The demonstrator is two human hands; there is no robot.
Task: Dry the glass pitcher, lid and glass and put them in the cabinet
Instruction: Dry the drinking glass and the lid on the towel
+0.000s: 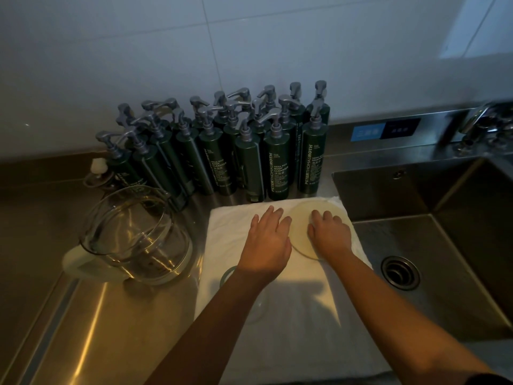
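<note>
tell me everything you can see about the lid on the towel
The lid is a round, flat disc, pale cream and slightly translucent, with a thin clearer rim. It lies flat on the far right corner of the white towel, beside the sink. The right hand rests on top with bent fingers, covering its right half; any knob is hidden. The left hand lies flat on the towel, fingertips at the lid's left rim.
</note>
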